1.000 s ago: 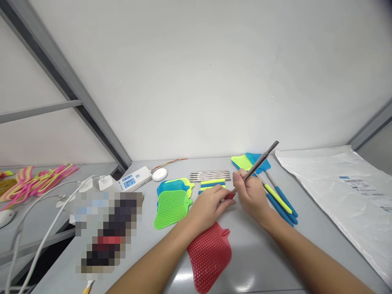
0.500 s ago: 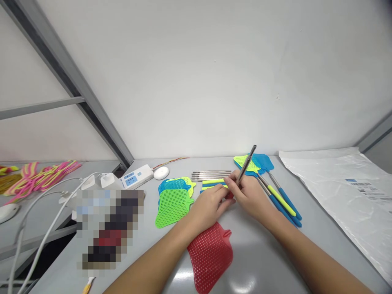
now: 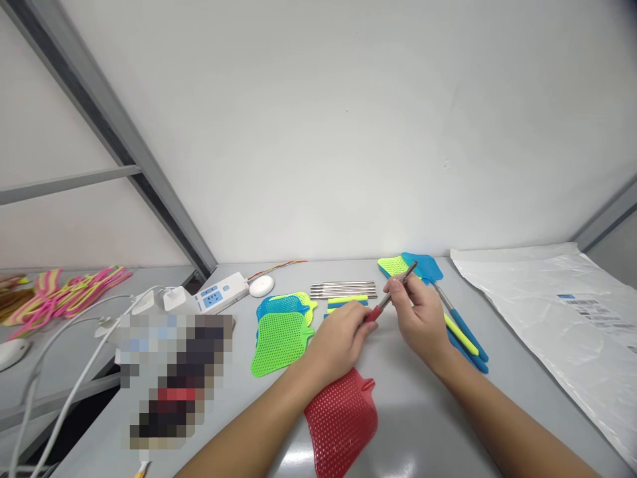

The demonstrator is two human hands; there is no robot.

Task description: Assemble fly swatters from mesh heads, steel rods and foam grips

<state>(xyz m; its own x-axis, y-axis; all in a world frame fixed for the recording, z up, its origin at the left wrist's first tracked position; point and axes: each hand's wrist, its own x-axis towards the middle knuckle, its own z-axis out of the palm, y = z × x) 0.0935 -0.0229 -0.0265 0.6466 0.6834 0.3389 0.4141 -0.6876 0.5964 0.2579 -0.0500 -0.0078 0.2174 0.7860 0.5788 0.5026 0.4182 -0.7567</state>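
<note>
Holding the red grip (image 3: 374, 313) in your left hand (image 3: 341, 338), you grasp the metal rod (image 3: 411, 269) with your right hand (image 3: 421, 315), fingers closed around it. The rod slopes up toward the far right; its lower end meets the grip over the tabletop (image 3: 423, 425), but how deeply it seats cannot be told.

Status, as judged: the swatters (image 3: 468, 333) at the far right, with yellow and blue handles, appear complete; your right hand hides some joins. Not yet joined: the red mesh head (image 3: 343, 421) on the near side, partly hidden by your left forearm; the green mesh head (image 3: 281, 342) overlapping the blue mesh head (image 3: 279, 305) at the left; the loose rods (image 3: 343, 289) and loose grips (image 3: 347, 299) at the far centre.

Markings: you can read no word. The power strip (image 3: 222, 292) bears blue panels; the label (image 3: 597, 315) on the white bag (image 3: 517, 292) at the right carries blurred print.
</note>
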